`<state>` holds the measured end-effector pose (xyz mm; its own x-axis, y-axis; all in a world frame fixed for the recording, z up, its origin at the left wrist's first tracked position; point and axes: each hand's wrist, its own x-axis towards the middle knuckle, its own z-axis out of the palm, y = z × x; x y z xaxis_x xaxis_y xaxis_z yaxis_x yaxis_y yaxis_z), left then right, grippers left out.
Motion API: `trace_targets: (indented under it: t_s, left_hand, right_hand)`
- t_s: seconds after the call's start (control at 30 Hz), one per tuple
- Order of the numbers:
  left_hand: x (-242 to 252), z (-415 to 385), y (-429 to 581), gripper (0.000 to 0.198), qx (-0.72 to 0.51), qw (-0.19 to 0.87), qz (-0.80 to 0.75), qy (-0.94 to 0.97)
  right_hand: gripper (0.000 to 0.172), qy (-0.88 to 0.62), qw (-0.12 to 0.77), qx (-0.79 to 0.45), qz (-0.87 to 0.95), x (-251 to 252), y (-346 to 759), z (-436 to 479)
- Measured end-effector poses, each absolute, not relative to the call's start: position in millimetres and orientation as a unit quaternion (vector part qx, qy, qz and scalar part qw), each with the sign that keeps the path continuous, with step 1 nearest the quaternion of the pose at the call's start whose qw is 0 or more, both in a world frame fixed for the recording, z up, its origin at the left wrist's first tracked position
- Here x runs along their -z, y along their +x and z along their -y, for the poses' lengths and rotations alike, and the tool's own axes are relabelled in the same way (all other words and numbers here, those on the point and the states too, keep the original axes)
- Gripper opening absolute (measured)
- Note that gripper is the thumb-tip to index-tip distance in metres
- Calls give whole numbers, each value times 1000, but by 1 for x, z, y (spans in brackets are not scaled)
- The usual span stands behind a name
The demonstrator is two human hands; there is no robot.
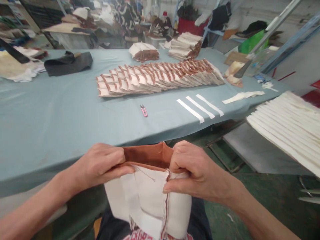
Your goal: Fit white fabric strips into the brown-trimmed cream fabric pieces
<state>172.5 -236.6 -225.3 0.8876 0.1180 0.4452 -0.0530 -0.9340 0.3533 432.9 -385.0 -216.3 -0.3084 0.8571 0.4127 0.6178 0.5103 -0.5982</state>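
Between my hands, over my lap, is a sewn fabric piece (150, 190), white outside with a brown inner face and a raw seam down its right part. Its top edge is held apart, so the brown inside shows. My left hand (106, 161) is closed on the upper left edge, thumb on the white side. Gripping the upper right edge by the seam, my right hand (187, 168) is closed too, fingers partly inside. A loose thread hangs on the white face. Thread snips (143, 110) with pink handles lie on the table beyond.
On the blue-covered table (55, 113) lies a long row of white-and-brown sewn pieces (155, 78), with stacks (143, 51) behind. White strips (200, 108) lie near the front edge. A dark cloth (68, 63) is at left. White fabric layers (292, 123) rest on a stand at right.
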Motion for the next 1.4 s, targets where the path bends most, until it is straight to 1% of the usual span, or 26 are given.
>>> trace_targets:
  t_s: [0.07, 0.17, 0.2, 0.23, 0.33, 0.4, 0.53, 0.63, 0.77, 0.87, 1.0, 1.13, 1.27, 1.4]
  left_hand:
    - [225, 230, 182, 41, -233, 204, -11, 951]
    - [216, 236, 200, 52, -215, 285, 4, 934]
    - [213, 241, 207, 50, -215, 311, 12, 926]
    - [209, 247, 213, 44, -214, 333, 18, 918]
    - [205, 262, 230, 17, -202, 387, 27, 899]
    - [205, 268, 238, 7, -190, 416, 24, 889]
    - [209, 269, 246, 10, -164, 489, 3, 856]
    - [211, 268, 248, 12, -140, 516, -24, 845]
    - [210, 272, 248, 8, -136, 522, -40, 841]
    - [209, 277, 248, 10, -127, 527, -72, 837]
    - [211, 284, 249, 15, -142, 481, -116, 857]
    - [214, 288, 249, 15, -154, 439, -130, 876]
    - [214, 289, 249, 15, -153, 394, -142, 895]
    - [211, 290, 249, 16, -166, 325, -145, 920]
  right_hand:
    - [46, -469, 343, -165, 797, 201, 435, 386]
    - [50, -496, 314, -174, 791, 190, 440, 387]
    - [51, -505, 303, -180, 788, 189, 441, 388]
    - [52, -514, 292, -189, 784, 189, 442, 389]
    - [53, -532, 280, -237, 763, 190, 440, 391]
    - [54, -543, 280, -275, 742, 190, 437, 392]
    - [59, -589, 272, -310, 695, 187, 430, 393]
    - [59, -594, 277, -305, 691, 190, 428, 395]
    - [58, -608, 272, -312, 677, 198, 430, 396]
    - [52, -606, 270, -326, 673, 202, 433, 396]
    - [32, -590, 277, -300, 697, 201, 436, 399]
    - [12, -599, 279, -224, 716, 203, 433, 404]
    - [10, -601, 275, -124, 740, 212, 429, 406]
    - [14, -596, 269, -70, 753, 219, 426, 406]
